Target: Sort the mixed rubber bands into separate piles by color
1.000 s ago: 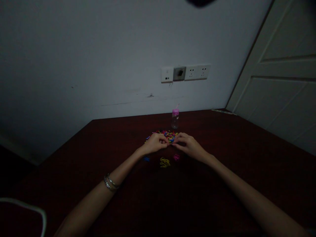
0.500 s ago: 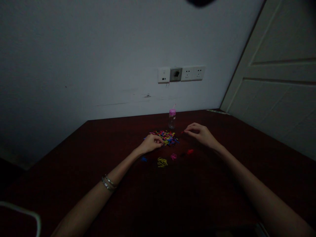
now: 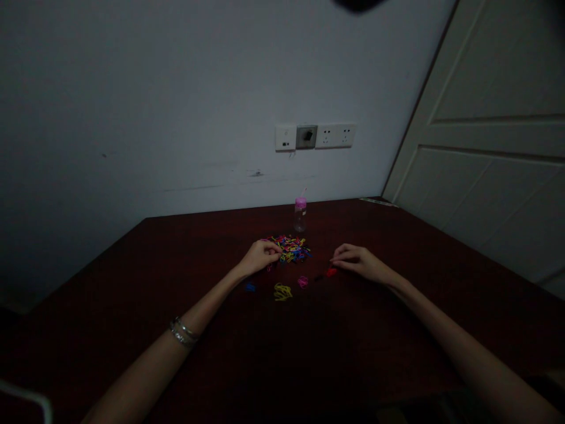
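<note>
A mixed heap of small coloured rubber bands (image 3: pixel 293 248) lies on the dark red table. My left hand (image 3: pixel 260 257) rests at the heap's left edge, thumb and fingers pinched together; whatever is between them is too small to make out. Over a small red group of bands (image 3: pixel 331 272) is my right hand (image 3: pixel 355 261), its fingertips closed on what seems to be a red rubber band. Nearer to me lie separate groups of yellow bands (image 3: pixel 282 292), pink bands (image 3: pixel 302 282) and blue bands (image 3: pixel 250 287). A faint dark group (image 3: pixel 318 277) sits left of the red one.
Behind the heap stands a clear bottle with a pink lid (image 3: pixel 300 215). Wall sockets (image 3: pixel 314 136) are set in the wall beyond the table (image 3: pixel 212 229). A pale panelled door (image 3: pixel 485 147) is on the right. A light cable-like strip (image 3: pixel 29 393) crosses the lower left corner.
My right hand has come down toward me from beside the heap to the red group, carrying a red band. My left hand stays at the heap. The whole view has shifted slightly.
</note>
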`<state>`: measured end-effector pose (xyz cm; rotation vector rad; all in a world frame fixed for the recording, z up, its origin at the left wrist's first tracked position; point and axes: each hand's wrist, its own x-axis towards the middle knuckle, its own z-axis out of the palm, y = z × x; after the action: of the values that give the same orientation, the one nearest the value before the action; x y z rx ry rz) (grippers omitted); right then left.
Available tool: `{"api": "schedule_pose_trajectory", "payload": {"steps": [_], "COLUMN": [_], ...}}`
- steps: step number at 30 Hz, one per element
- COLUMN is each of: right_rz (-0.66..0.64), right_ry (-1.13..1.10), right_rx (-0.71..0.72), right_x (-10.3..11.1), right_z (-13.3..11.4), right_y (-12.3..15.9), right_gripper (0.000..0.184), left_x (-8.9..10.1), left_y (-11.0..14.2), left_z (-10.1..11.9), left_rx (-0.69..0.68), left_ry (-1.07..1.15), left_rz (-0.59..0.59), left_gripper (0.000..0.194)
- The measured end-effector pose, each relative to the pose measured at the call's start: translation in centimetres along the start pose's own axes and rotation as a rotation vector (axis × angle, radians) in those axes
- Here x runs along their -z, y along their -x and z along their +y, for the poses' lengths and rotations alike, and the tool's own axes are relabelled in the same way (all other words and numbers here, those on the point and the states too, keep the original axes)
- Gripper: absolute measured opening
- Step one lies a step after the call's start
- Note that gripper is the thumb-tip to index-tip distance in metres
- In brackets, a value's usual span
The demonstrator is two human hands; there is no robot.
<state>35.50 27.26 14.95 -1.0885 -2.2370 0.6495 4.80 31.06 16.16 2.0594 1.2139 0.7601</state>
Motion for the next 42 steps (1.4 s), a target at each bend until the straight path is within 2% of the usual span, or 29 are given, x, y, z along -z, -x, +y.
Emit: {"api": "schedule_pose_trajectory", "payload": {"steps": [5,14,28,32,35,38,42], "right_rz": [-0.058,-0.089,-0.021,0.002,0.037,0.063,0.068], "right_ry": [0.025,0.074,0.085,0.089,0.099,0.098,0.102], "right_rx": [-0.01,0.004,-0.078,-0.081,-0.068,-0.051,-0.034], "right_x": [-0.3,-0.3,0.1,0.4,0.6,0.7,0.5], "right_z": [-0.2,0.0,-0.4,-0.3,-0.3,-0.4,-0.5], "right_y": [0.0,0.1,0.3,0.3,0.2,0.2,0.2], "right_gripper": [0.028,0.028,0.028,0.027,0.025,0.023,0.021], "left_x": [-0.1,-0.2,-0.2,-0.6,-1.4,-2.3,-3.3], "left_y": [0.0,-0.1,0.0,0.1,0.1,-0.3,-1.2], "left_z": [-0.2,-0.7,-1.4,-0.8,0.4,1.6,2.6], "left_rx": [0.005,0.002,-0.016,-0.048,-0.11,-0.205,-0.263], "left_ry": [0.007,0.036,-0.018,-0.1,-0.202,-0.358,-0.576], "left_rz": [-0.003,-0.01,-0.018,-0.013,-0.055,-0.096,-0.089], "left_gripper": [0.014,0.015,0.016,0.016,0.016,0.015,0.016]}}
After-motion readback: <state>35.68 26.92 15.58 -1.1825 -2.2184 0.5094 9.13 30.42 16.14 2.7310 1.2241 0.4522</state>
